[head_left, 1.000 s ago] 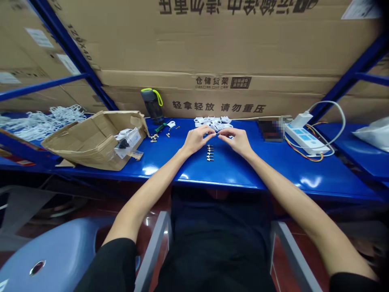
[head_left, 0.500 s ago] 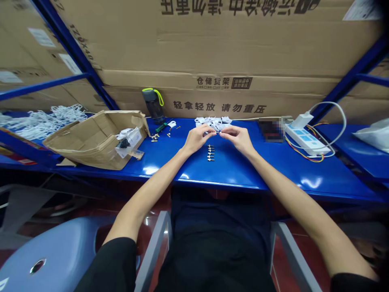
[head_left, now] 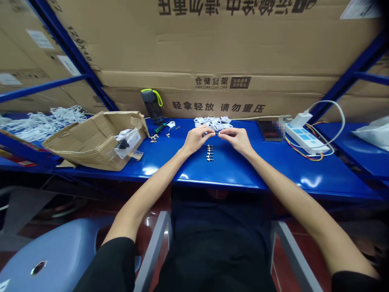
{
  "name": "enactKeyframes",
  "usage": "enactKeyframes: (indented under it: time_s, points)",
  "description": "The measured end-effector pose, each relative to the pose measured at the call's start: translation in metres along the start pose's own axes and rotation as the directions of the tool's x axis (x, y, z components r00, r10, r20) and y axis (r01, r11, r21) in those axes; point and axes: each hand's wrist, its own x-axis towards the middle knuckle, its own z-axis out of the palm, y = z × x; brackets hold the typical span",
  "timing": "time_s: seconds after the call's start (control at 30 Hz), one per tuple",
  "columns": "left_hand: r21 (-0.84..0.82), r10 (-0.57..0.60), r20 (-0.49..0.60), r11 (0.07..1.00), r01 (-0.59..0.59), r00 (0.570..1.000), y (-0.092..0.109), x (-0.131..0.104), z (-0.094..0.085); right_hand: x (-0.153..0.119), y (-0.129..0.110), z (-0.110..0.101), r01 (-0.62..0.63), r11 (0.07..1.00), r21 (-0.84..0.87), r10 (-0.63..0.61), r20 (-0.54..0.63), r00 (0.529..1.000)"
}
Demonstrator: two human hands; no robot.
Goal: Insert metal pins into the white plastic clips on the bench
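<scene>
fingertips of the right hand [head_left: 238, 140] have drawn together over the past second: the thumb and index finger stood slightly parted then, and are now pinched at one end of a small slim piece [head_left: 216, 133]. left hand [head_left: 194, 139] grips the other end, thumb against forefinger, little changed. meaning for the work: both hands now bear on the same piece, which lies sideways between them, above the desk [head_left: 237, 174]; whether it is turned or pressed cannot be told. row of small parts [head_left: 208, 153] nearer the body, unmoved; pale knobbed heads to the left, thin dark shanks to the right, roughly parallel. materials: desk smooth, glossy blue, with bright glare patches along the front. behind the hands, a heap of white pieces [head_left: 212, 122], rounded, plastic by appearance. to the left, tan, stubby bits [head_left: 154, 138] loosely scattered, material unclear; near them a green-handled tool [head_left: 160, 127] and a dark translucent bottle [head_left: 153, 106] with a yellow-green loop. further left, an open carton [head_left: 85, 154], matte brown cardboard, creased walls and ragged edges.
</scene>
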Motion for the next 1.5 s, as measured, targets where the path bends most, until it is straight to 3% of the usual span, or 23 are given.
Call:
enactKeyframes:
  time_s: [0.73,1.3,1.5]
  points:
    - [0.025,0.092,0.028,0.995,-0.093,0.995,-0.0011,-0.0012,0.0028,-0.0019,0.0039,0.0030,0.080,0.993,-0.089,-0.073,0.069,0.995]
    - [0.077,0.050,0.074,0.995,-0.056,0.996,0.0046,-0.0006,-0.0012,-0.0033,0.0032,0.0032,0.106,0.988,-0.114,-0.097,0.083,0.992]
    - [0.095,0.047,0.070,0.994,-0.053,0.996,0.0003,0.0004,-0.0021,-0.0011,0.0036,0.0026,0.112,0.967,-0.228,-0.107,0.034,0.994]
